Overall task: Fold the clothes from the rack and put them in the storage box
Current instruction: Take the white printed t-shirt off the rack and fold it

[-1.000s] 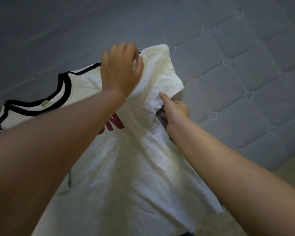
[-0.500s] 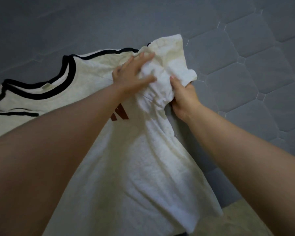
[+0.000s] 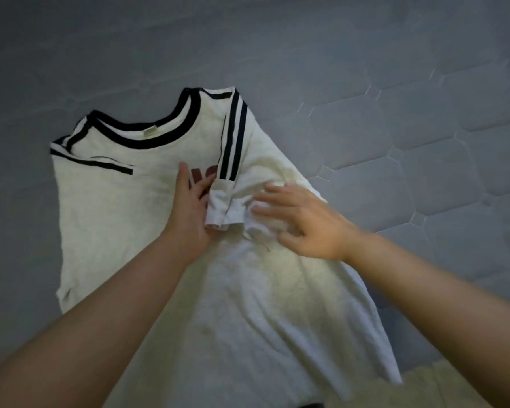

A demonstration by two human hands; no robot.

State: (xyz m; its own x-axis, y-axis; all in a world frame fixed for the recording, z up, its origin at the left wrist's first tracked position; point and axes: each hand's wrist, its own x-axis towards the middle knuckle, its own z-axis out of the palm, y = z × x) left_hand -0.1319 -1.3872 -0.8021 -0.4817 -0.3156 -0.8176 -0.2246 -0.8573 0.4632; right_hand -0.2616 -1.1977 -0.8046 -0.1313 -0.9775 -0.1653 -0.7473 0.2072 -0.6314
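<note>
The only lettering is a dark red print on the chest of the white T-shirt (image 3: 112,207), below its black-trimmed collar (image 3: 147,136). It is mostly covered: the folded-in striped sleeve (image 3: 231,142) lies over its right part and the left hand (image 3: 189,213) over its lower edge. The strokes that show cannot be read as letters. The small tag inside the collar is too blurred to read.

head-worn view, looking steeply down, close over mattress (image 3: 424,142)
</note>
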